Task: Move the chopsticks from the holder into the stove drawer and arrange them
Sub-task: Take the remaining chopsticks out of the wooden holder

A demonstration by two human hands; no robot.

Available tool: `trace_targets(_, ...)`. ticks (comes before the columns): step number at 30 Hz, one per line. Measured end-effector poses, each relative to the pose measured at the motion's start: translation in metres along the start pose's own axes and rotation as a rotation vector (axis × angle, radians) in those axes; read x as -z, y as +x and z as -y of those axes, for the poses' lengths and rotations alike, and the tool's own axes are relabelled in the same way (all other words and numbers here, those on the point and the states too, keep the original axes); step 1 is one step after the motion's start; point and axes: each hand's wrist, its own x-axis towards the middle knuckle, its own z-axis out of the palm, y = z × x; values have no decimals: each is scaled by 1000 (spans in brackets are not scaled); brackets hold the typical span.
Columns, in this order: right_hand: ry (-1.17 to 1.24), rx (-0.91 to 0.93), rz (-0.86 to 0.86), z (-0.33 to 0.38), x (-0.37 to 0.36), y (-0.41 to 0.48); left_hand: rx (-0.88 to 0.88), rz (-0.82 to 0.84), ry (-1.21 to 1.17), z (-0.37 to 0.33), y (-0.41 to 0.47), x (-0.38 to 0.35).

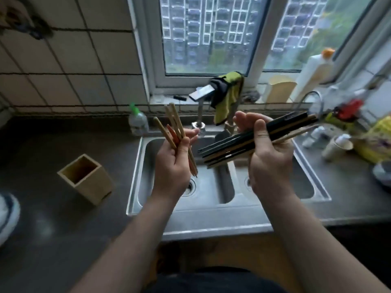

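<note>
My left hand is closed around several light wooden chopsticks, which point up and away over the sink. In my right hand lies a bundle of black and tan chopsticks, held almost level with the tips pointing left. The square wooden holder stands on the dark counter to the left of the sink, and I see nothing inside it. No stove drawer is in view.
A double steel sink lies under both hands, with a tap and a green-yellow cloth behind. A green-capped bottle stands left of the tap. Bottles, cups and bags crowd the right counter. A white bowl sits at far left.
</note>
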Motion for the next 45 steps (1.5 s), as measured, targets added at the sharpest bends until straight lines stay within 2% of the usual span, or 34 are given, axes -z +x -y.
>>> trace_targets(5,-147,57,-193,64,130,-51,54,261,-81,-8,-83,-109)
trace_targets(8,-262,120,-369,98,204,-87,108,412,-142,-13,-136,-172)
trace_targets(12,-273,189,-550,142,294,-138,196,637,-153,-23,-200,-252)
trace_targets(18,-380,258,-857,205,402,-230,198,992,-138,-54,-304,-354)
trace_targets(22,-418,301,-1062,237,466,-289,263,1221,-159,-70,-372,-414)
trace_targets(25,-449,323,-1199,257,515,-327,193,1347,-149,-73,-423,-463)
trace_targets(30,-501,316,-1335,282,609,-385,222,1523,-118,-67,-512,-547)
trace_targets(36,-562,121,-1477,306,716,-439,321,1653,-6,-47,-611,-632)
trace_targets(45,-571,9,-1564,324,800,-472,343,1830,112,-43,-683,-690)
